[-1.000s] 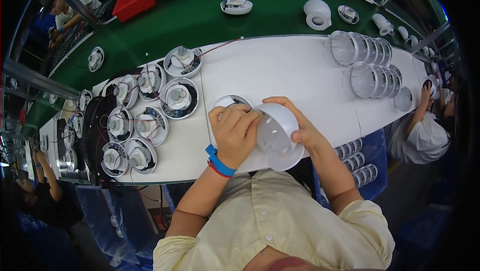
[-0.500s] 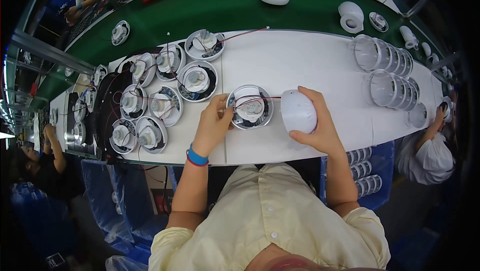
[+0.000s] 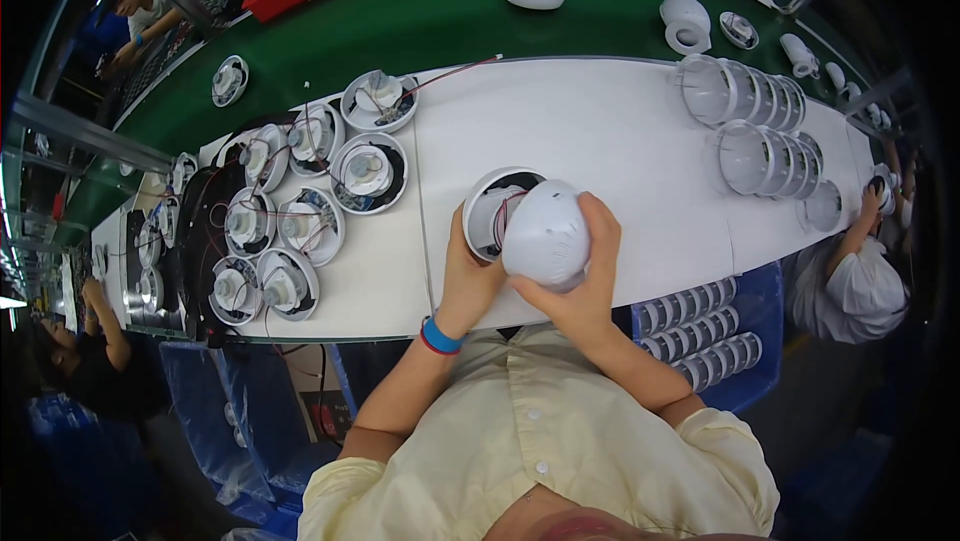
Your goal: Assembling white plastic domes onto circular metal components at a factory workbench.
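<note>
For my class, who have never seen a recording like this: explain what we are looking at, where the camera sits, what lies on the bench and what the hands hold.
The camera is worn on a person's head and looks down, so straight edges bend. Both bare forearms come in from below. The right hand grips a white dome cover; the left hand steadies a round open housing with wires inside. They are on a white bench. To the left lie more round wired units; at the far right are rows of clear cups. Behind runs a green belt.

A long white table (image 3: 600,131) runs across the middle of the frame. Round lamp bases with wires (image 3: 300,211) lie at centre left, and clear plastic cups in rows (image 3: 750,121) lie at upper right.
</note>
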`<state>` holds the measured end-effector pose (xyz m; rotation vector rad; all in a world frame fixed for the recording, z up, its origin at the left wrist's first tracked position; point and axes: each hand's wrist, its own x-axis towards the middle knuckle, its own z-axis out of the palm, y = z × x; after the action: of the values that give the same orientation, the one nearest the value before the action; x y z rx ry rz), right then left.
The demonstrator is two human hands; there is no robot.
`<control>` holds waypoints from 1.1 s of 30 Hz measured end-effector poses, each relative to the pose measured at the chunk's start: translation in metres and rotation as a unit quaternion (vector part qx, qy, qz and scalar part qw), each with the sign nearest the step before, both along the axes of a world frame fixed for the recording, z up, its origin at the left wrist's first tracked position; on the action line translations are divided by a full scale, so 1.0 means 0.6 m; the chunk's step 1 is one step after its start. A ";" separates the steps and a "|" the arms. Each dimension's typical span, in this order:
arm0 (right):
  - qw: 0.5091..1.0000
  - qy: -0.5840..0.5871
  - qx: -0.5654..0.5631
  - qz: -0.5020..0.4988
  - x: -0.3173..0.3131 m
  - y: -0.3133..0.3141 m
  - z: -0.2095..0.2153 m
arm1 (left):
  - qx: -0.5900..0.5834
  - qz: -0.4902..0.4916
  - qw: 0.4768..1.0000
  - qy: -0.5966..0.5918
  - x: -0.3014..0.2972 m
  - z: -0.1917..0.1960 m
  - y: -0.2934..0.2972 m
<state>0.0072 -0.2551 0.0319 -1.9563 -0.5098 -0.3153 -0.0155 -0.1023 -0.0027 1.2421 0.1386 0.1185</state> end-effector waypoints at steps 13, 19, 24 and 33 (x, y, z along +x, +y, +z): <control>0.997 0.020 0.061 0.051 0.016 -0.013 -0.005 | -0.038 0.016 0.999 0.004 0.006 -0.020 -0.016; 0.994 -0.080 -0.068 -0.016 0.002 -0.002 0.032 | -0.020 0.042 0.998 -0.034 0.006 -0.001 -0.033; 0.998 -0.035 -0.056 -0.007 0.013 0.003 0.032 | 0.032 0.012 0.997 -0.071 -0.001 -0.009 -0.034; 0.991 -0.079 0.037 0.098 0.021 0.004 -0.026 | -0.223 -0.073 0.972 -0.030 0.008 0.048 -0.019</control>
<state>0.0201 -0.2529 0.0161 -1.8024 -0.7761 -0.3603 -0.0109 -0.1138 0.0259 0.7960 0.0179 -0.0053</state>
